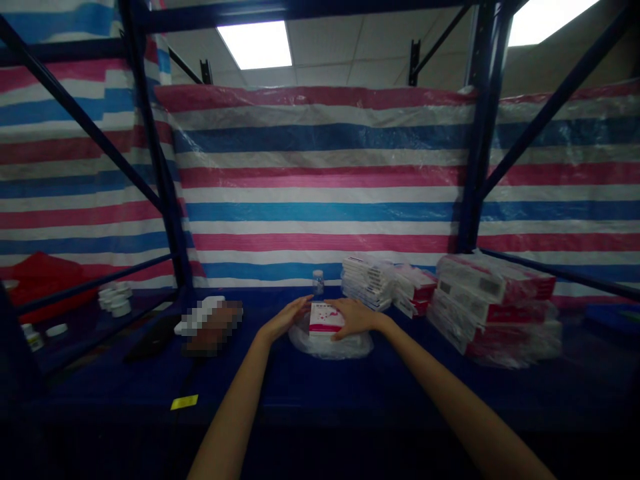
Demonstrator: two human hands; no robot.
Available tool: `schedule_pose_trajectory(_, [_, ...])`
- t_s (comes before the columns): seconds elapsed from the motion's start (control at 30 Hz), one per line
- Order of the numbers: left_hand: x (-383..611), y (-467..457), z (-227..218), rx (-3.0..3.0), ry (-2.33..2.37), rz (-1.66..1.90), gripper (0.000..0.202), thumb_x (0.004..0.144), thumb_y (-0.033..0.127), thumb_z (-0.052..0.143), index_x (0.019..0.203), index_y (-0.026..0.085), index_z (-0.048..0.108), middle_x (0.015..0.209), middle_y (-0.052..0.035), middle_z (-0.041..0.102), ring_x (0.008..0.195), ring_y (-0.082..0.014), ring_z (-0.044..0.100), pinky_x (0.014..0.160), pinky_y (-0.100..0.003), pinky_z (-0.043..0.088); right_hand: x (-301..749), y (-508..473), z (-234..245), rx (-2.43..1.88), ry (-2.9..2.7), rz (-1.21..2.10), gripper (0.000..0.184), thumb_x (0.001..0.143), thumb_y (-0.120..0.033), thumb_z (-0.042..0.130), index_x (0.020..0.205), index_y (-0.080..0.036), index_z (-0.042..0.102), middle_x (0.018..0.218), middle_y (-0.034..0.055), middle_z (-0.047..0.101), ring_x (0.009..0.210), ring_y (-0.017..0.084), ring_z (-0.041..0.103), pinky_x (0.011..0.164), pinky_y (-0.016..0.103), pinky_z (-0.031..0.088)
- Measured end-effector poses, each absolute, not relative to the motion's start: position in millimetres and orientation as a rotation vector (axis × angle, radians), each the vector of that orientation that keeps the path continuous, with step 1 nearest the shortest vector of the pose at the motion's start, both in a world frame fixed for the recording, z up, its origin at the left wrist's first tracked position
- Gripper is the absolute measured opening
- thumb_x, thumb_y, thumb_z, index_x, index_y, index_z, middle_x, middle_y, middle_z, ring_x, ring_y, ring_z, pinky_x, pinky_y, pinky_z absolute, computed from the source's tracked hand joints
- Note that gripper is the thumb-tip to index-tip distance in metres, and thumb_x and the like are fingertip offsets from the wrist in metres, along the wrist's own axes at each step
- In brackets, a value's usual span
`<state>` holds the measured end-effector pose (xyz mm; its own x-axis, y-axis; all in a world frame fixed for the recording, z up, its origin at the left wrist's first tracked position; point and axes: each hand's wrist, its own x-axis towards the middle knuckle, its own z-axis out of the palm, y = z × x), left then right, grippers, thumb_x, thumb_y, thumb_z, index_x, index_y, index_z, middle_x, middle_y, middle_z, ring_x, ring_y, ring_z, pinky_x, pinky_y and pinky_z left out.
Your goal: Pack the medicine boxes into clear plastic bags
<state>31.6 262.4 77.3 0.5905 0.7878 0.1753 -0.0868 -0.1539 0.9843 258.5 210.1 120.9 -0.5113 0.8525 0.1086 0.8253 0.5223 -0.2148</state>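
Note:
A small white and pink box [325, 318] lies on a clear plastic bag [331, 345] on the dark blue shelf [350, 393]. My left hand [289, 316] touches the box's left side with its fingers stretched out. My right hand [356, 316] rests over the box's right side, fingers curved down on it. Both forearms reach in from the bottom edge.
Stacks of wrapped white and red boxes [493, 307] stand to the right, with a smaller pile [385, 281] behind the hands. A small bottle [318, 281] stands at the back. White jars [115, 298] and a red bag [43, 277] sit at the left. Blue rack posts [165, 193] and striped tarpaulin surround the shelf.

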Motion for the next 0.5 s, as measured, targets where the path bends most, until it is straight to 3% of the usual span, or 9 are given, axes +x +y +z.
schedule_pose_trajectory(0.17, [33, 275, 69, 1.49, 0.73, 0.943, 0.063, 0.073, 0.06, 0.049, 0.114, 0.012, 0.053, 0.121, -0.017, 0.055, 0.109, -0.0256, 0.053, 0.098, -0.043, 0.032, 260, 206, 112, -1.364, -2.372, 0.186, 0.073, 0.048, -0.05, 0.073, 0.111, -0.021, 0.051, 0.11, 0.0088, 0.054, 0.104, 0.029, 0.047, 0.09, 0.044, 0.033])
schedule_pose_trajectory(0.33, [36, 274, 68, 1.565, 0.727, 0.884, 0.068, 0.074, 0.067, 0.039, 0.111, 0.012, 0.056, 0.116, -0.0137, 0.059, 0.105, -0.0247, 0.056, 0.095, -0.039, 0.037, 258, 209, 105, -1.241, -1.899, 0.332, 0.065, 0.051, -0.045, 0.072, 0.106, -0.02, 0.047, 0.11, 0.0065, 0.051, 0.103, 0.024, 0.046, 0.091, 0.04, 0.035])
schedule_pose_trajectory(0.5, [32, 281, 62, 1.755, 0.83, 0.884, 0.06, 0.068, 0.061, 0.053, 0.102, 0.012, 0.061, 0.106, -0.0119, 0.064, 0.102, -0.0251, 0.057, 0.093, -0.037, 0.038, 260, 197, 131, -1.011, -1.488, 0.408, 0.063, 0.049, -0.044, 0.072, 0.101, -0.021, 0.045, 0.105, 0.0057, 0.049, 0.101, 0.023, 0.047, 0.09, 0.039, 0.038])
